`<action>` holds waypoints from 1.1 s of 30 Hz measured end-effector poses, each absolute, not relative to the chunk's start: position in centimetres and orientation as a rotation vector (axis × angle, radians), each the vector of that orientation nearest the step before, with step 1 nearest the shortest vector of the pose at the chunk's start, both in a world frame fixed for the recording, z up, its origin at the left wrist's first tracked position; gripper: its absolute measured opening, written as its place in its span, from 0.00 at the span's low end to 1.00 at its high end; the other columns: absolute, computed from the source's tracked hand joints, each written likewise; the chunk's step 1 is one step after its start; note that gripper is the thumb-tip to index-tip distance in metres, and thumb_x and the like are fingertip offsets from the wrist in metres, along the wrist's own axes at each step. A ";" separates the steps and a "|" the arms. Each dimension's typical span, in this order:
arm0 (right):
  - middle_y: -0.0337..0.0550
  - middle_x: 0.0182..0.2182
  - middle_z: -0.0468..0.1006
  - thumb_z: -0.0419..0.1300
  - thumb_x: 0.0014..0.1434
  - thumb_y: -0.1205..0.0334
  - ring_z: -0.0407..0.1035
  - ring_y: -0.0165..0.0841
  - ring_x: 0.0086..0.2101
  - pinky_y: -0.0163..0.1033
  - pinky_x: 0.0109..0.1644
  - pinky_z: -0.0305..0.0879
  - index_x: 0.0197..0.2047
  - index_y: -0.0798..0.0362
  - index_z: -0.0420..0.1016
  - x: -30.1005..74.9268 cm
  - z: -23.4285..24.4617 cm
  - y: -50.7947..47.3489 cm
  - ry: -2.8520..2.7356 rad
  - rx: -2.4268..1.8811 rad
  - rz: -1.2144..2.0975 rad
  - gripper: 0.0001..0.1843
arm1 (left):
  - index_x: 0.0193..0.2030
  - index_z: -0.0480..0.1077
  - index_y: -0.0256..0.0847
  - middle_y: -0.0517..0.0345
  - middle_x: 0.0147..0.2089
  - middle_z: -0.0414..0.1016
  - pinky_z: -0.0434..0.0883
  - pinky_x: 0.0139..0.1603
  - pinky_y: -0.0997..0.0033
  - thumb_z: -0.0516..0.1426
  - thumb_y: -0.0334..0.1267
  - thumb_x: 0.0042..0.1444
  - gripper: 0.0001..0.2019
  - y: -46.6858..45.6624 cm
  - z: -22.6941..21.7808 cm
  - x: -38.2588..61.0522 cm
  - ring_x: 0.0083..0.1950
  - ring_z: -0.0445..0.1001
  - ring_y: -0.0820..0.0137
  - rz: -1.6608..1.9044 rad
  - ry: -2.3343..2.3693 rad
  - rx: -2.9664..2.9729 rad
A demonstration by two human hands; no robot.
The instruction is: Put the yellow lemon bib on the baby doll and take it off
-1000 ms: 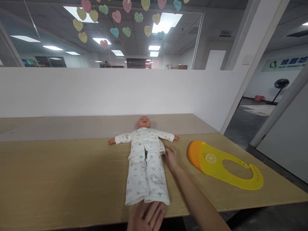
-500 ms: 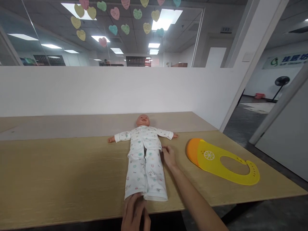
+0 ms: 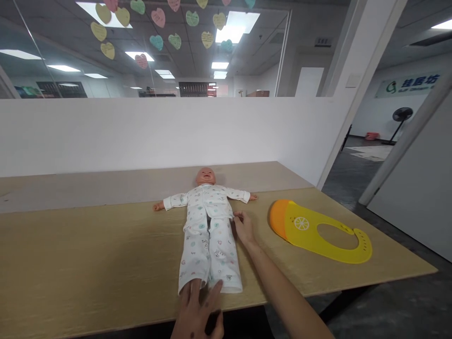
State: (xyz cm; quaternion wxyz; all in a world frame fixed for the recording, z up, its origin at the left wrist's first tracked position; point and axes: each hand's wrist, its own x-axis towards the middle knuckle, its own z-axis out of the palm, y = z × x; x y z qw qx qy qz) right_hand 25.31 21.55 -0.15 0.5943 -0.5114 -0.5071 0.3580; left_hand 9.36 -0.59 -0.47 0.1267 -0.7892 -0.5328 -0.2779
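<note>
The left hand (image 3: 195,313) lies at the bottom of the view with its fingers (image 3: 193,289) spread, their tips on the trouser cuff (image 3: 192,278) of the printed white pajamas (image 3: 208,245). It looks open rather than clenched. The right hand (image 3: 243,230) sits at the pajama top's lower edge, fingertips curled against the cloth; whether they pinch it, I cannot tell.

The pajamas dress a baby doll (image 3: 205,176) lying face-up near the middle of the tabletop (image 3: 88,249), arms stretched wide, which seems to keep the sleeves flat and the body open to both hands. Just right of the right hand, well clear of the doll, lies a yellow silicone bib (image 3: 303,230) with an orange pocket, apparently set aside within reach.

Behind the tabletop rises a white partition wall (image 3: 141,132). Paper hearts (image 3: 158,17) hang beyond the glass, and a floor fan (image 3: 401,117) stands through the doorway on the right.
</note>
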 end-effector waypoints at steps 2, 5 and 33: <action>0.41 0.29 0.76 0.52 0.46 0.61 0.71 0.36 0.37 0.40 0.44 0.64 0.29 0.51 0.68 25.3 -0.2 21.6 -1.172 -1.186 0.832 0.06 | 0.61 0.63 0.52 0.46 0.52 0.68 0.72 0.46 0.53 0.58 0.38 0.50 0.29 -0.7 -0.5 9.4 0.50 0.70 0.54 -0.738 -1.554 -2.298; 0.41 0.29 0.76 0.53 0.46 0.63 0.70 0.36 0.37 0.40 0.45 0.64 0.29 0.50 0.69 25.3 -0.2 21.6 -1.174 -1.181 0.829 0.06 | 0.61 0.63 0.56 0.47 0.51 0.68 0.71 0.45 0.54 0.59 0.39 0.47 0.31 -1.0 -0.8 9.1 0.48 0.69 0.55 -0.673 -1.527 -2.304; 0.41 0.29 0.77 0.53 0.45 0.63 0.70 0.35 0.34 0.41 0.44 0.65 0.29 0.51 0.70 25.1 -0.8 22.2 -1.190 -1.169 0.837 0.07 | 0.52 0.70 0.43 0.46 0.46 0.73 0.70 0.44 0.57 0.56 0.40 0.49 0.21 -0.1 -2.3 10.4 0.47 0.72 0.55 -0.632 -1.463 -2.122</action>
